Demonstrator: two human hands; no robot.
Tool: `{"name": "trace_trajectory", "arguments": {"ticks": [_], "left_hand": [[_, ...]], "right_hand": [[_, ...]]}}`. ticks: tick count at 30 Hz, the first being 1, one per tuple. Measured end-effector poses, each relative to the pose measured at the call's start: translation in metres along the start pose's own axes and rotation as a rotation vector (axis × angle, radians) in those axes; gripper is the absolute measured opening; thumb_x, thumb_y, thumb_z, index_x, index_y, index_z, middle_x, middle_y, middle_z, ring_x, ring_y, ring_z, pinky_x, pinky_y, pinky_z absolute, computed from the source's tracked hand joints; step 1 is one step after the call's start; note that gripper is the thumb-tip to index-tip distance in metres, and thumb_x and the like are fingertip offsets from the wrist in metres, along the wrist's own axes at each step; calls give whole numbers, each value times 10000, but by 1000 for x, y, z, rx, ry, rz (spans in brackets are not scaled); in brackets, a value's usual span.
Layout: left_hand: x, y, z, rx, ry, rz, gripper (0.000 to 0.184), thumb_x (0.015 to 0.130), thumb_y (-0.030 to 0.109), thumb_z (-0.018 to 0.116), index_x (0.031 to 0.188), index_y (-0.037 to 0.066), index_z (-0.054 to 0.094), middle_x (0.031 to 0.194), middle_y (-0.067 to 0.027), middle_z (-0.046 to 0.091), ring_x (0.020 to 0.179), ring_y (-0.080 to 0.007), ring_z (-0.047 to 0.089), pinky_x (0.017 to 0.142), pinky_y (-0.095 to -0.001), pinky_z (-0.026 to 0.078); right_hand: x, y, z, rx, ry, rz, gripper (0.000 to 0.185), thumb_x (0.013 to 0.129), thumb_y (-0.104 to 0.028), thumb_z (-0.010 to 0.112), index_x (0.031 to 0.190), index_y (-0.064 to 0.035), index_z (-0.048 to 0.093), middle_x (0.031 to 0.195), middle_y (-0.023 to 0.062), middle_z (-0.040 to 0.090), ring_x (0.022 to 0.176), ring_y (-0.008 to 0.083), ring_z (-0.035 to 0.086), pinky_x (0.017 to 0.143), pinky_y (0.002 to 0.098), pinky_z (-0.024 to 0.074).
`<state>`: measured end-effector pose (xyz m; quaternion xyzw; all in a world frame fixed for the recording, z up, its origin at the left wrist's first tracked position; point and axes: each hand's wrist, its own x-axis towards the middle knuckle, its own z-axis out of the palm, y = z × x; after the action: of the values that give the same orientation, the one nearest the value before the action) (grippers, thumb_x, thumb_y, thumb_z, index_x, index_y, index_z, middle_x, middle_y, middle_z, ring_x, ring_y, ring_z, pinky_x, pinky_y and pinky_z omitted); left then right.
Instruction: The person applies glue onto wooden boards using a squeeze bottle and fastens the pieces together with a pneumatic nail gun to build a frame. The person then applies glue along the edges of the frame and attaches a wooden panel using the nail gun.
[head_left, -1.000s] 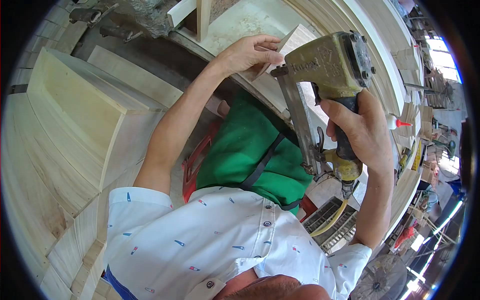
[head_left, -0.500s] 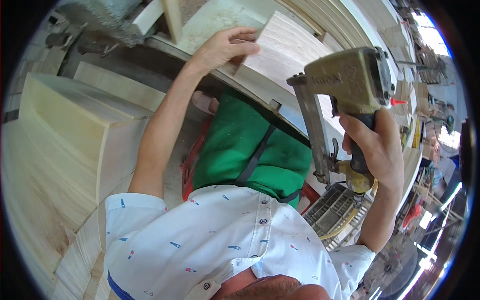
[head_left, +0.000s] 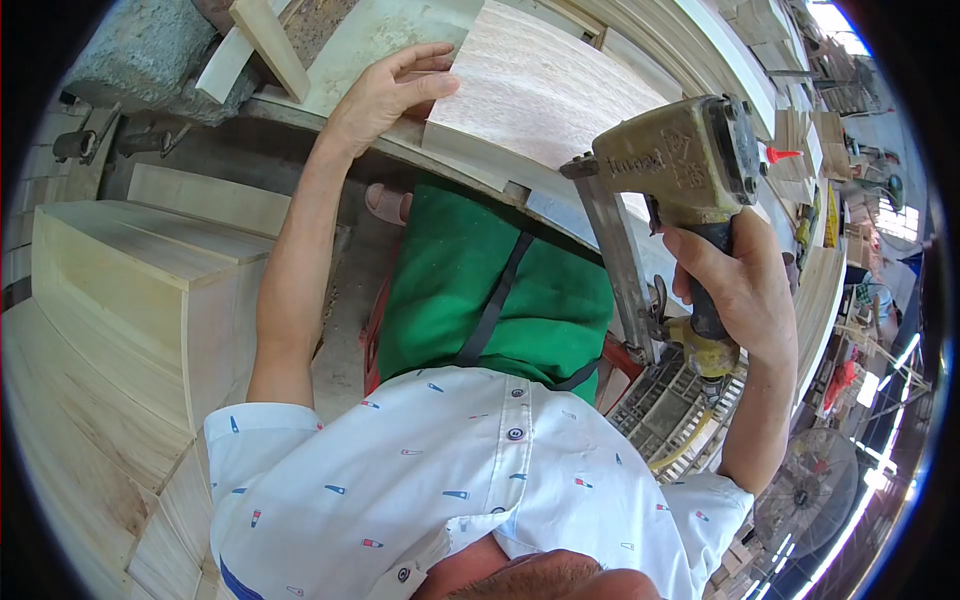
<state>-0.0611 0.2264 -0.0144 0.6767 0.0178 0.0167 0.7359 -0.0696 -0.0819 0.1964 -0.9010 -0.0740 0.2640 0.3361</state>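
Observation:
My right hand (head_left: 745, 285) is wrapped around the dark grip of a pneumatic nail gun (head_left: 665, 165), a worn olive-coloured tool with a long metal magazine on its left side. The nail gun is held up in front of the bench, and its body hides part of the board behind it. My left hand (head_left: 385, 98) is at the left end of a flat wooden board (head_left: 535, 85), its thumb over the edge and its other fingers alongside. Under the board's near edge a thin wooden side piece (head_left: 490, 160) shows.
Pale wooden boxes (head_left: 110, 300) stand on the left. Long wooden strips (head_left: 665, 40) lie along the back right. A grey block (head_left: 150, 55) and a wooden stick (head_left: 270, 45) are at upper left. A plastic crate (head_left: 675, 410) and a fan (head_left: 805, 485) stand at right.
The view has shifted, so the bench and board appear further left and more of the board shows. My left hand stays at the board's end; my right hand still holds the nail gun up.

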Motion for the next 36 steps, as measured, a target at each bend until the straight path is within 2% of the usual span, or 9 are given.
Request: {"name": "trace_trajectory", "arguments": {"ticks": [7,13,17,26,28,36], "left_hand": [[0,0,1,-14,4,12,697,815,351,742,1352,-1,470,1273,-126,555,1132,-191,563,921,-305,481],[2,-5,0,-43,25,-3,635,834,270,726,1355,9,474,1279,-107,548,1094,-162,564,901,-288,469],[4,-8,1,-43,28,-44,583,867,244,684,1363,22,473,1316,-114,535,1154,-175,534,944,-292,438],[1,2,3,-18,37,-81,623,879,284,668,1388,6,438,1374,-135,491,1241,-203,479,1051,-336,366],[0,3,2,-16,34,-73,626,880,288,669,1388,5,437,1372,-133,493,1239,-202,482,1047,-336,370],[0,3,4,-6,32,-75,621,881,291,672,1383,7,442,1361,-123,502,1223,-188,495,1030,-333,387]], "right_hand": [[-6,0,-2,-135,36,-37,249,831,-172,657,915,53,594,649,37,593,559,100,551,520,271,431],[-43,43,-39,40,188,136,239,815,-149,670,918,58,611,649,42,599,553,100,551,515,265,419],[-65,72,-55,116,308,163,238,808,-139,678,929,57,619,699,54,609,553,109,555,521,259,419],[-62,93,-58,158,298,184,248,808,-140,686,933,52,592,722,49,605,552,112,563,514,261,432],[-60,95,-57,177,283,140,245,810,-143,686,925,49,588,724,52,607,554,111,567,513,260,435],[-57,93,-56,112,277,199,260,811,-161,689,892,55,569,675,55,605,555,106,570,517,259,437]]}}
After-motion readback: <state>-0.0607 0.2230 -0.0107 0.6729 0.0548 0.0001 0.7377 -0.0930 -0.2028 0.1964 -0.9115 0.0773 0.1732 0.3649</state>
